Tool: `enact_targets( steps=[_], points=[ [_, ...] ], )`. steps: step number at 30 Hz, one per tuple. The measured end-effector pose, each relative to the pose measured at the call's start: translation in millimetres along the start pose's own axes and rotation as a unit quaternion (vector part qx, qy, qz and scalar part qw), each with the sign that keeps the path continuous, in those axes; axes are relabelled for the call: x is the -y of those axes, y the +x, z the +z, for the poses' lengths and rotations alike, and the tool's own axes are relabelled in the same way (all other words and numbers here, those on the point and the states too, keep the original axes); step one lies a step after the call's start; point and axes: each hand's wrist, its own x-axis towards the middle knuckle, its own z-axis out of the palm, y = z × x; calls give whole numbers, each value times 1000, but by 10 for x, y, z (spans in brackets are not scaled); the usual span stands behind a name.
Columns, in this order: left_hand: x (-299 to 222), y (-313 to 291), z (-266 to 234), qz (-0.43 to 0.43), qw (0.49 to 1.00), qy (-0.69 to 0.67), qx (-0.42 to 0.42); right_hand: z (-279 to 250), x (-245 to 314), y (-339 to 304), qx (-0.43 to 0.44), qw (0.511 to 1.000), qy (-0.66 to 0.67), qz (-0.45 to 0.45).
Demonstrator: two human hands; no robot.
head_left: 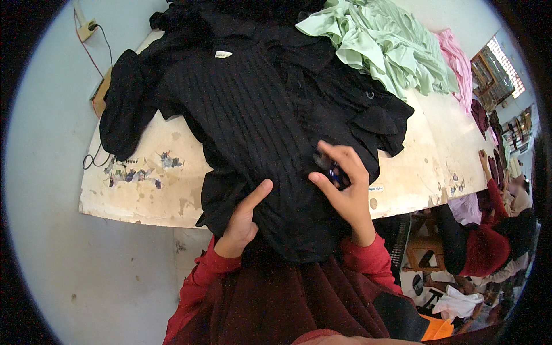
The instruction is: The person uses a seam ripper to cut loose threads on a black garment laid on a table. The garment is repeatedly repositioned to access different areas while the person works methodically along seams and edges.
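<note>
A black pleated garment (247, 115) lies spread over the table in front of me, its lower end hanging off the near edge toward my lap. At its lower left, my left hand (242, 221) holds the cloth, thumb stretched out on top and the other fingers mostly hidden beneath. Over the garment's right side, my right hand (349, 187) is curled round a small dark-and-blue tool (336, 173). Motion blurs that tool, so its kind cannot be made out. A white label (223, 54) shows at the garment's top.
More black cloth (230, 20) is heaped at the back. Beyond it to the right lie a pale green cloth pile (385, 43) and pink cloth (455, 63). The worn table (172, 195) carries stains. At the right sits another person in red (486, 247). A cable and plug (89, 27) hang at left.
</note>
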Motion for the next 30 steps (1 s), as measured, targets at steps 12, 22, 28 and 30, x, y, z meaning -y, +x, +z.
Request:
enact_targets(
  steps=[12,22,28,30],
  points=[
    [31,18,-21,-29,999,-2,20,83,196,-38,102,993,-9,-50],
    [38,22,-67,-41,998,-45,27,-51,88,195,66,996,47,19],
    [-94,94,-53,-23,999,20,-17,361,-116,939,248,899,241,269],
    [-329,138,7,-21,996,89,-21,572,-124,1130,265,885,325,203]
  ],
)
